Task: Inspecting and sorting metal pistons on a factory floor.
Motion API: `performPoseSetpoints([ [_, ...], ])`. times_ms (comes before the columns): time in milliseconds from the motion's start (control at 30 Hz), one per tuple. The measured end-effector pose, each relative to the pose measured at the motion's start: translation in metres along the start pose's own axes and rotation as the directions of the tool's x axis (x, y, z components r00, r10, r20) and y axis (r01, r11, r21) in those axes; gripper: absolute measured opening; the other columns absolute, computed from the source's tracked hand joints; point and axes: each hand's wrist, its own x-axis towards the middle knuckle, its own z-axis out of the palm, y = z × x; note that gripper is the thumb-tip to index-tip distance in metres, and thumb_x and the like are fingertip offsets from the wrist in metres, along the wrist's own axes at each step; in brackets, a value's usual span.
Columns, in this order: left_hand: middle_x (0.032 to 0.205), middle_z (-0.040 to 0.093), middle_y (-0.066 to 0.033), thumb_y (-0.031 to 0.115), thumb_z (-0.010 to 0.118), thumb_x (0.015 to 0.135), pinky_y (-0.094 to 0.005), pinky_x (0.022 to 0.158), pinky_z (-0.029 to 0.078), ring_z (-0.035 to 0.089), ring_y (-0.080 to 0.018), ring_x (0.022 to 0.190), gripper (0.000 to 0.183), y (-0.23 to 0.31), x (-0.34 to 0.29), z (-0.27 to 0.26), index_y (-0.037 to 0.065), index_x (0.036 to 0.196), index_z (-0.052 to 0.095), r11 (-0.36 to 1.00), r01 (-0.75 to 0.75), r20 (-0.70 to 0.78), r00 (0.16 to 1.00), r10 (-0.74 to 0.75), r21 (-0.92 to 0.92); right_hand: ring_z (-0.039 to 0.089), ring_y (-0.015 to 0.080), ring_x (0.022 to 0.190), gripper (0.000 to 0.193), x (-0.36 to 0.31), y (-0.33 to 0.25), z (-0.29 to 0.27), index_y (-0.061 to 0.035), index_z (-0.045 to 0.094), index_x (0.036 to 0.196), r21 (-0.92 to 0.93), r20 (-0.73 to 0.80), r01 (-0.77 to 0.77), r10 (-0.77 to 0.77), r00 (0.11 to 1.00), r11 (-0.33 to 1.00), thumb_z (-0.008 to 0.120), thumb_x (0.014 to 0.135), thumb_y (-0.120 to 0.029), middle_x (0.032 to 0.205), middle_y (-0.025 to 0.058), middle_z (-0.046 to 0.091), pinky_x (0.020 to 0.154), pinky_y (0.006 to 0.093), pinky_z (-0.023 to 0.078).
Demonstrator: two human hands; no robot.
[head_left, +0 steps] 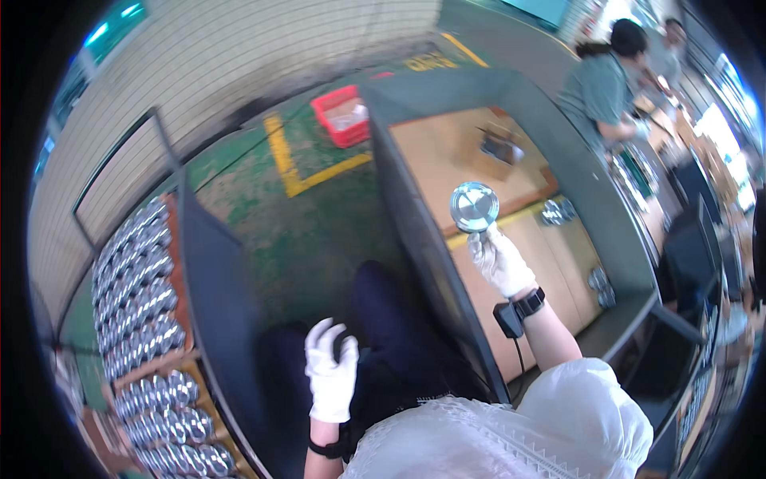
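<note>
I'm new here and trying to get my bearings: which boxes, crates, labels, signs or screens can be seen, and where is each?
Red plastic crate: rectangular, on the green floor beside the yellow line.
Yellow floor marking: painted lettering near the grey partition's far end.
Small cardboard box: brown, open, on the wooden bench beyond the round metal part held up in the right hand.
No screens can be made out.

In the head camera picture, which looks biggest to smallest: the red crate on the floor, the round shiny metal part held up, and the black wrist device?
1. Red crate, though it is farther off, so truly bigger still.
2. Round metal part in the right hand.
3. Black wrist device, clearly smallest.
</note>
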Motion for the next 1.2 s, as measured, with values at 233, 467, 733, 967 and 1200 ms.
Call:
performPoseSetpoints([
  [233, 0.128, 0.054, -0.0158, 0.024, 0.072, 0.084, -0.0384, 0.095, 0.050, 0.059, -0.0303, 0.112, 0.050, 0.013, 0.025, -0.018, 0.003, 0.125, 0.053, 0.745, 0.399, 0.194, 0.916, -0.351, -0.535, 0.060, 0.0169, 0.076, 0.029, 0.005, 0.106, 0.122, -0.0041, 0.057, 0.104, -0.308, 0.362, -0.257, 0.363, 0.859, 0.916, 0.060, 0.093, -0.031, 0.090, 0.0099, 0.061, 0.065, 0.0291, 0.053],
  [467, 0.115, 0.060, -0.0028, 0.025, 0.058, 0.096, -0.0247, 0.090, 0.042, 0.054, -0.0085, 0.103, 0.040, 0.001, 0.037, -0.032, 0.003, 0.128, 0.050, 0.263, 0.414, 0.284, 0.863, -0.418, -0.871, 0.058, 0.0150, 0.074, 0.030, -0.022, 0.178, 0.154, -0.0027, 0.055, 0.112, -0.348, 0.404, -0.392, 0.514, 0.757, 0.851, 0.058, 0.095, -0.027, 0.093, 0.0064, 0.062, 0.067, 0.0292, 0.051],
  [733, 0.123, 0.056, -0.0095, 0.021, 0.055, 0.096, -0.0291, 0.096, 0.042, 0.053, -0.0180, 0.116, 0.040, -0.022, 0.006, -0.021, 0.003, 0.132, 0.047, 0.902, 0.288, -0.083, 0.941, -0.329, -0.322, 0.058, 0.0163, 0.074, 0.036, -0.023, 0.198, 0.135, -0.0024, 0.057, 0.111, -0.336, 0.431, -0.473, 0.579, 0.692, 0.815, 0.061, 0.093, -0.034, 0.087, 0.0071, 0.061, 0.068, 0.0303, 0.049],
  [967, 0.117, 0.058, -0.0062, 0.026, 0.055, 0.097, -0.0268, 0.097, 0.039, 0.053, -0.0113, 0.109, 0.040, 0.002, 0.018, -0.033, 0.004, 0.129, 0.048, 0.465, 0.448, 0.141, 0.818, -0.557, -0.763, 0.058, 0.0158, 0.074, 0.032, -0.026, 0.203, 0.128, -0.0043, 0.058, 0.111, -0.294, 0.390, -0.517, 0.595, 0.703, 0.804, 0.059, 0.094, -0.032, 0.085, 0.0056, 0.062, 0.068, 0.0301, 0.048],
  [1200, 0.119, 0.059, -0.0078, 0.028, 0.054, 0.097, -0.0289, 0.098, 0.039, 0.053, -0.0130, 0.110, 0.040, -0.019, 0.012, -0.023, 0.002, 0.128, 0.051, 0.416, 0.564, 0.211, 0.739, -0.639, -0.713, 0.059, 0.0163, 0.073, 0.030, -0.029, 0.201, 0.131, -0.0044, 0.058, 0.111, -0.318, 0.401, -0.481, 0.576, 0.713, 0.817, 0.056, 0.096, -0.031, 0.084, 0.0062, 0.062, 0.068, 0.0314, 0.050],
])
